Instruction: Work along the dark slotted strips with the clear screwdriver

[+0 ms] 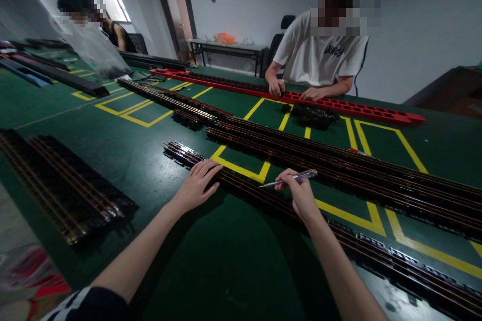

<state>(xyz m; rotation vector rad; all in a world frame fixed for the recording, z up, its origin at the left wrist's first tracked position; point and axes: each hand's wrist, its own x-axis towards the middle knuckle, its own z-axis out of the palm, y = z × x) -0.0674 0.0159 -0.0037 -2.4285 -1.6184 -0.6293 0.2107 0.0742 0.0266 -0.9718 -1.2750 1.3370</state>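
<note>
Long black strip [269,199], lined with coppery rods [244,184], left hand [200,181] unclenched upon it, right hand [300,193] clamped on thin-tipped tool [306,174]

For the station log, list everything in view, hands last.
Worktable: 1, green, centre
Tape outlines: several, yellow, on worktable
Near railed strip: apparently 1, black and copper, foreground
Other railed strips: several, black and copper, mid-table and left
Screwdriver: 1, greyish, above near railed strip
Slotted frame: 1, red, far side
Parts heap: 1, black, by slotted frame
Long bars: several, black, blue, far left
Plastic bag: 1, clear, left rear
Side table: 1, grey, back wall
Basket: 1, orange, on side table
Chairs: at least 2, black, rear
People: at least 2, white or black tops, rear
Left hand: 1, over near railed strip
Right hand: 1, holding screwdriver
</note>
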